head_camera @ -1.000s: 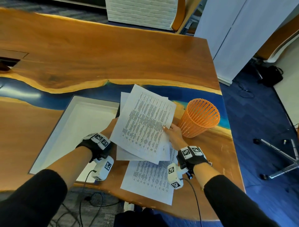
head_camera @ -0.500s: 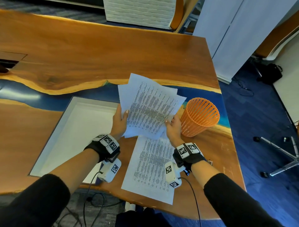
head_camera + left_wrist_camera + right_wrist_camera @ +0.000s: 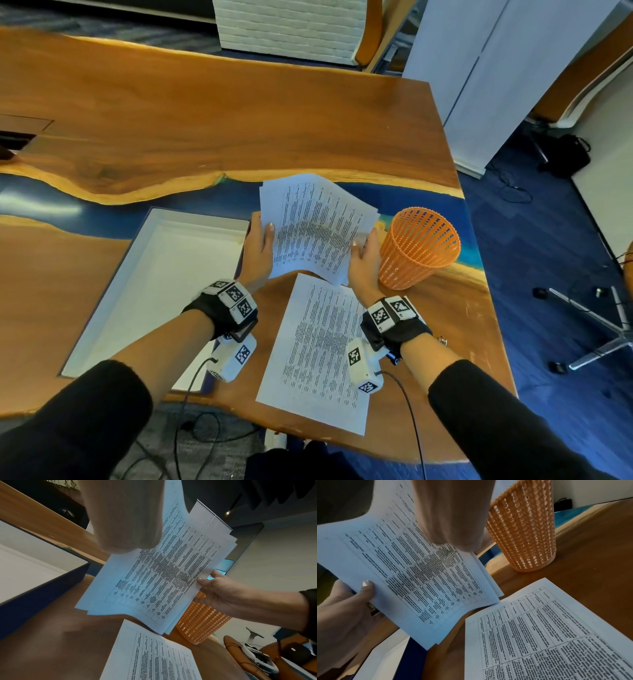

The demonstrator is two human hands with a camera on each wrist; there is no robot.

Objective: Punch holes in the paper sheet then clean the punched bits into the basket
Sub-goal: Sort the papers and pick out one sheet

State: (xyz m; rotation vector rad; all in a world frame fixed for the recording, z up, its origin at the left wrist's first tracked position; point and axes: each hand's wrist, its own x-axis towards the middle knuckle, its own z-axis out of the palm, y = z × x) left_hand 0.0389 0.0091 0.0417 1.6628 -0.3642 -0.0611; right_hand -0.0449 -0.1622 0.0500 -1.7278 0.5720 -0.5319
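A small stack of printed paper sheets (image 3: pixel 315 226) is lifted off the table, sagging in the middle. My left hand (image 3: pixel 260 246) grips its left edge, thumb on top. My right hand (image 3: pixel 363 253) holds the right edge, thumb on the page. In the left wrist view the stack (image 3: pixel 159 582) hangs above the table with the right hand (image 3: pixel 228 596) pinching it. The right wrist view shows the stack (image 3: pixel 419 577) with the left thumb (image 3: pixel 367 588) on it. One more printed sheet (image 3: pixel 318 349) lies flat below. The orange mesh basket (image 3: pixel 418 250) stands upright just right of my right hand. No hole punch is visible.
A shallow white tray (image 3: pixel 164 291) with a dark blue outside lies left of the papers. The wooden table (image 3: pixel 239 113) with a blue resin strip stretches far back. Its right edge drops to a blue carpet with a chair base (image 3: pixel 603 329).
Both hands have lifted the loose sheets off the table, gathered them into one stack and moved it away from me. The left hand shifted from under the sheets to their left edge.
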